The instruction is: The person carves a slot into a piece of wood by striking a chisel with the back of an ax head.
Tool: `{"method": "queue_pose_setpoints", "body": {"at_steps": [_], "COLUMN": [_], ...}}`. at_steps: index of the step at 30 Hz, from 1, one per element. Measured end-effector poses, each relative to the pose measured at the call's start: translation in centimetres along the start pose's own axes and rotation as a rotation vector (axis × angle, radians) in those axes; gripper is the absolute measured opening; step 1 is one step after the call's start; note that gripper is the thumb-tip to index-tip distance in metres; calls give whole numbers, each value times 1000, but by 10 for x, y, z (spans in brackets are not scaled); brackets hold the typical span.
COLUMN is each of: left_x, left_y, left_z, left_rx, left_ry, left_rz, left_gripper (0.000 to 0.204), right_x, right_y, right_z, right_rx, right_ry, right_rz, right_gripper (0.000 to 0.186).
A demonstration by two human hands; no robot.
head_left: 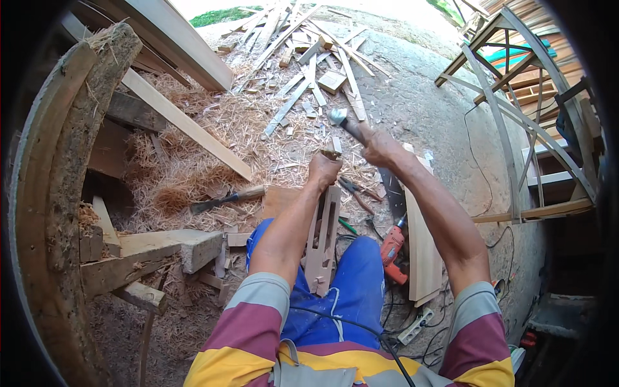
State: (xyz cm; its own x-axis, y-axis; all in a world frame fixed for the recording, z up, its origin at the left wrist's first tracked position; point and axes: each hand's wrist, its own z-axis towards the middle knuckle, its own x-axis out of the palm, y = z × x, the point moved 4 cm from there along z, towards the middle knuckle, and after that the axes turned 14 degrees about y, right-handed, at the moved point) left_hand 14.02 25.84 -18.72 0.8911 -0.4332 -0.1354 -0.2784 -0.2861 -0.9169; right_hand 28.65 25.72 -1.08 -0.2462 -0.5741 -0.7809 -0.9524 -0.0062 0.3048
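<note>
My right hand (380,147) is wrapped round the dark handle of a hammer (353,131), its shiny metal head raised up and to the left. My left hand (324,169) is closed at the far end of a slotted wooden piece (320,258), which lies lengthwise between my legs. A small dark, brassy bit shows at its fingers, too small to name. Just right of that hand lie pliers (358,191) with dark jaws. A chisel (227,199) with a wooden handle rests on the shavings to the left.
An orange power drill (393,255) lies by my right knee, beside long boards (422,251). Cords and a white power strip (416,327) sit below. A heavy timber bench (48,193) stands at left. Wood offcuts (332,82) lie ahead; a wooden frame (496,109) stands right.
</note>
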Motion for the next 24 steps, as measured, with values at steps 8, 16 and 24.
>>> {"method": "queue_pose_setpoints", "body": {"at_steps": [8, 16, 24], "left_x": [1, 7, 11], "left_y": [-55, -55, -44], "left_z": [-211, -49, -45], "left_rx": [996, 271, 440], "left_ry": [71, 103, -54], "left_rz": [612, -99, -28], "left_gripper": [22, 12, 9], "right_x": [25, 17, -42], "right_y": [-9, -11, 2], "right_z": [-114, -96, -93], "right_rx": [-68, -97, 40], "right_ry": [-55, -103, -198], "right_rz": [136, 221, 319], "right_gripper": [39, 40, 48]}}
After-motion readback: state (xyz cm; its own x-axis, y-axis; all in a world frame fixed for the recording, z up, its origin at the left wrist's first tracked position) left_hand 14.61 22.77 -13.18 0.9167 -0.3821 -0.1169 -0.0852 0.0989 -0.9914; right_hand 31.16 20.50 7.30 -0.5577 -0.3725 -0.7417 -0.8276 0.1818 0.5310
